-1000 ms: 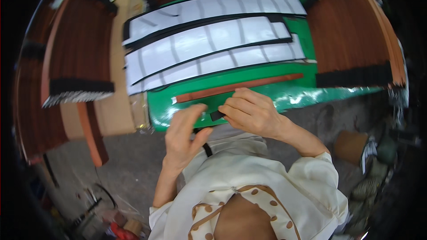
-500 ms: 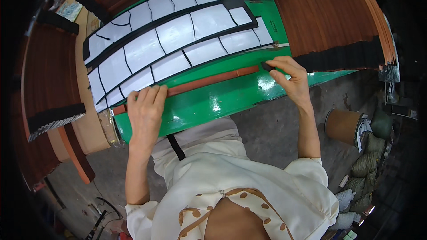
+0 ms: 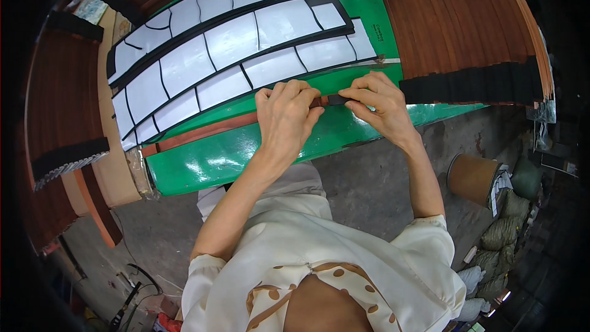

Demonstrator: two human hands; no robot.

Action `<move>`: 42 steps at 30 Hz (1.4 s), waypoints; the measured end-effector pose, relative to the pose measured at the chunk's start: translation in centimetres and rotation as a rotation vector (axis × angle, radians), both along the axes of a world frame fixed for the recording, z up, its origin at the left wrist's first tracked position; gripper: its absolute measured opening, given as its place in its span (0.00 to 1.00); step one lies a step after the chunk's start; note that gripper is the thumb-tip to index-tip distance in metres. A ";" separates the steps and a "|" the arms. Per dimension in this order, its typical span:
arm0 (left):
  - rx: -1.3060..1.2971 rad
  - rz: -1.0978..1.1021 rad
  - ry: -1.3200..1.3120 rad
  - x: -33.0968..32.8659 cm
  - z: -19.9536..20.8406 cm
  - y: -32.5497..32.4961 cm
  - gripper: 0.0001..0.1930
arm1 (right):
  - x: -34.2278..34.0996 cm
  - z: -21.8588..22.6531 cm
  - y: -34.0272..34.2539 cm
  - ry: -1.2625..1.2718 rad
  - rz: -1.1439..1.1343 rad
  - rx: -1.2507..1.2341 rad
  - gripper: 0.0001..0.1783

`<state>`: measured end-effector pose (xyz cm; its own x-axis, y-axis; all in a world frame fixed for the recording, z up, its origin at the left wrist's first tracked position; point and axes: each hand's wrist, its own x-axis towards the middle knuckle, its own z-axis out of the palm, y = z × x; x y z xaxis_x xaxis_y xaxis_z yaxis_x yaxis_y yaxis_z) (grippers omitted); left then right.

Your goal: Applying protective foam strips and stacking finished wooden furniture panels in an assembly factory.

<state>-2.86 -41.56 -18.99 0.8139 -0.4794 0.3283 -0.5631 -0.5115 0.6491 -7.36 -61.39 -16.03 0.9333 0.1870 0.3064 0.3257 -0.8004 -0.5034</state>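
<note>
Both hands have drawn together since half a second ago, the left hand [image 3: 284,112] and right hand [image 3: 376,106] now pinching a short black strip [image 3: 337,100] between fingertips at the end of a long reddish-brown wooden slat [image 3: 203,131] lying on the glossy green tabletop [image 3: 246,154], white black-edged panels [image 3: 233,55] beyond.

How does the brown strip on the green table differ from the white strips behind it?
The brown strip is single, narrow and plain; the white strips are several, much wider, and crossed by black lines into panels. The brown strip lies nearest the table edge and is under both hands, left hand and right hand, which pinch a black piece at its end; the white strips lie farther back, untouched. Both lie flat along the table.
</note>
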 end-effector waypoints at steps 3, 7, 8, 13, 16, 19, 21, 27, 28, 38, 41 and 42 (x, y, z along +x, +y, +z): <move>0.001 -0.001 0.010 0.1 -0.1 -0.2 0.11 | 0.3 -0.2 0.0 0.018 0.002 -0.006 0.12; -0.009 0.008 -0.011 0.2 -0.1 -0.2 0.10 | 0.5 -0.3 0.2 0.005 0.014 -0.012 0.13; -0.017 0.008 -0.021 0.2 -0.1 -0.2 0.10 | 0.5 -0.3 0.3 0.003 0.015 -0.008 0.12; -0.023 0.012 -0.034 0.2 -0.2 -0.2 0.10 | 0.7 -0.5 0.4 -0.011 0.024 -0.016 0.12; -0.021 0.020 -0.045 0.1 -0.3 -0.2 0.10 | 0.7 -0.6 0.4 -0.006 0.025 -0.023 0.12; -0.012 0.015 -0.040 0.1 -0.2 -0.2 0.10 | 0.7 -0.6 0.4 0.009 0.025 -0.018 0.13; -0.009 0.016 -0.039 0.1 -0.2 -0.2 0.11 | 0.8 -0.6 0.3 0.023 0.023 -0.012 0.13; -0.017 -0.008 -0.058 0.2 0.0 -0.2 0.12 | 0.9 -0.3 0.2 0.035 0.056 -0.048 0.14; -0.016 -0.009 -0.058 0.2 0.0 -0.1 0.12 | 0.9 -0.2 0.1 0.039 0.058 -0.050 0.14; -0.041 0.002 -0.048 0.2 -0.2 -0.3 0.11 | 1.1 -0.6 -0.1 0.027 0.066 -0.045 0.13; -0.034 -0.001 -0.038 0.2 0.0 -0.3 0.10 | 1.1 -0.6 -0.1 0.022 0.066 -0.043 0.13; -0.030 -0.001 -0.032 0.2 0.0 -0.3 0.10 | 1.1 -0.5 -0.1 0.021 0.066 -0.042 0.13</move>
<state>-2.69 -41.85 -18.99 0.8024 -0.4698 0.3679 -0.5840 -0.4917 0.6459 -6.26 -61.45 -16.57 0.9248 0.2608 0.2770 0.3680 -0.7982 -0.4770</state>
